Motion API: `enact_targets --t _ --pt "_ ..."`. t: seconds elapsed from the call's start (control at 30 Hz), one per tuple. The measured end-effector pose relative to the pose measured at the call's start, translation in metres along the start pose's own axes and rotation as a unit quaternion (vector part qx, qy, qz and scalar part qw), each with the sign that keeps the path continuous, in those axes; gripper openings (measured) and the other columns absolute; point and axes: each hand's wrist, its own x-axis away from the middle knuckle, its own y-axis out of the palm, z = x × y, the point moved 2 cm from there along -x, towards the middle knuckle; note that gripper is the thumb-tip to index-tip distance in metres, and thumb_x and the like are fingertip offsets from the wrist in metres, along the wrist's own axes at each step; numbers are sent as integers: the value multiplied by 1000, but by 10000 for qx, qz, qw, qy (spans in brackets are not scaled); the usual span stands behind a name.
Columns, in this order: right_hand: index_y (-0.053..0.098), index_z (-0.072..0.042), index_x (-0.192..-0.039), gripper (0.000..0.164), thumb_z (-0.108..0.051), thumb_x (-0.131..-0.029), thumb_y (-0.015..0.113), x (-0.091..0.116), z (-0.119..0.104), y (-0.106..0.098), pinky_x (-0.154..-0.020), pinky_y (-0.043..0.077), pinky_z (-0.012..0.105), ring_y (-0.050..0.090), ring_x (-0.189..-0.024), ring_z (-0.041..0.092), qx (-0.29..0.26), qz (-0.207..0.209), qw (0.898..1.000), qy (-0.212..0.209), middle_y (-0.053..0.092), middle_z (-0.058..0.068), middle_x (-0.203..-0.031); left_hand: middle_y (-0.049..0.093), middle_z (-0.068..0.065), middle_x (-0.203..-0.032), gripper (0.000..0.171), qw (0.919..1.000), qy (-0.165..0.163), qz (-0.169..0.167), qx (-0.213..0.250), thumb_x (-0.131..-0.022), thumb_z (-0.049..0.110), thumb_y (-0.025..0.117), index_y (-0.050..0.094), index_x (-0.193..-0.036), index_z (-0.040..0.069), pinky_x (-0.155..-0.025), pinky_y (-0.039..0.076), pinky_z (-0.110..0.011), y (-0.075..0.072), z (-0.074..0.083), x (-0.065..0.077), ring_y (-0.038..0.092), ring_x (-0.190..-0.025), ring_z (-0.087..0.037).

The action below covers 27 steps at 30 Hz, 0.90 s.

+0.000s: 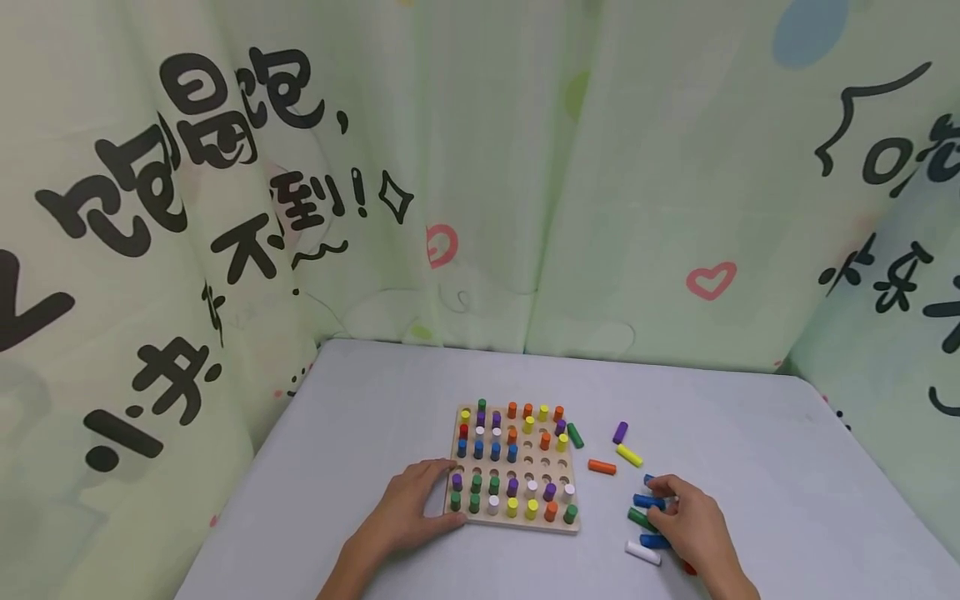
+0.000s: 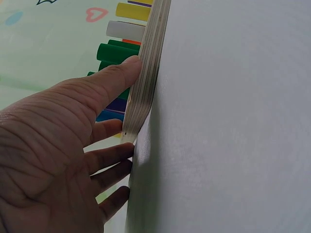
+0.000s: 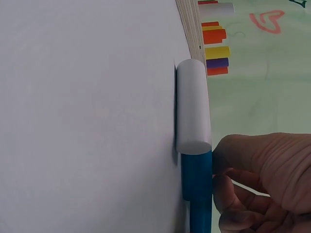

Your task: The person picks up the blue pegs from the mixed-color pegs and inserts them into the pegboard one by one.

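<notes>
A wooden pegboard (image 1: 517, 523) lies on the table, many of its holes filled with coloured pegs. My left hand (image 1: 411, 506) holds its near left corner, the thumb at the front edge and the index finger at the left side. Over a group of loose pegs to the right, my right hand (image 1: 696, 521) has its thumb and index finger parted. Around those fingertips lie a blue peg (image 1: 648, 501), a green peg (image 1: 639, 518) and a white peg (image 1: 642, 552). A red peg (image 1: 690, 569) shows partly under the hand. The right palm is hidden.
Between board and right hand are an orange peg (image 1: 602, 467), a yellow peg (image 1: 629, 455) and a purple peg (image 1: 620, 432). Another green peg (image 1: 575, 436) lies against the board's right side. A printed curtain (image 1: 480, 167) surrounds the white table (image 1: 375, 400).
</notes>
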Motion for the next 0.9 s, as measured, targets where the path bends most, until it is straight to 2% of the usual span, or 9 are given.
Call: enact_targets --t 0.47,0.9 --pt "68 4 -115 32 -5 -85 77 0 0 0 -66 49 32 55 -76 19 82 4 9999 -120 73 10 -96 54 -15 -147 80 10000 26 21 -28 -83 54 80 52 -146 14 -111 38 -66 -1 1 1 47 -138 -40" --pt "68 3 -117 32 -6 -87 75 3 -8 -1 -65 56 30 60 -77 18 -163 115 9998 12 72 13 -101 54 -15 -147 79 10000 -28 -18 5 -83 53 80 52 -145 13 -111 38 -67 -2 2 1 47 -138 -39"
